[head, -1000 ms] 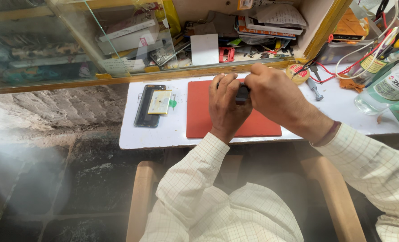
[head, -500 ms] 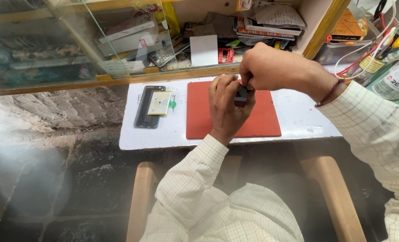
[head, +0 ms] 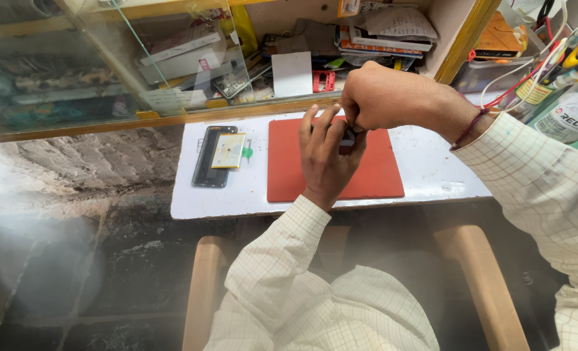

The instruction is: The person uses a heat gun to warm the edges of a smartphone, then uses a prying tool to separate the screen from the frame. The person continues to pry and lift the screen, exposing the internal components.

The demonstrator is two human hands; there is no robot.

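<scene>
Two hands: both work over the red mat (head: 373, 170), which serves as the landmark below.
Left hand: the left hand (head: 326, 155) rests above the middle of the red mat, palm down, fingers curled up around a small dark part (head: 349, 138).
Right hand: the right hand (head: 383, 97) comes in from the right above the mat's far edge, closed into a loose fist, its fingertips pinching down onto the same small dark part.
Small dark part: it sits between the two hands, at the left hand's fingertips and under the right hand's thumb side; mostly covered, so its kind cannot be told.
Desk: the white desk (head: 432, 162) carries the red mat at its middle.
Phone: an opened dark phone (head: 209, 166) lies left of the red mat, apart from both hands, with a yellowish flat battery (head: 228, 151) on top of it.
Shelf: behind the red mat, a cluttered shelf (head: 302, 58) holds boxes, papers and a white card (head: 292, 74).
Bottle: a clear plastic bottle (head: 571, 117) stands far right of the red mat, beside wires and tools.
Sleeves: pale checked shirt sleeves (head: 536, 182) cover both arms.
</scene>
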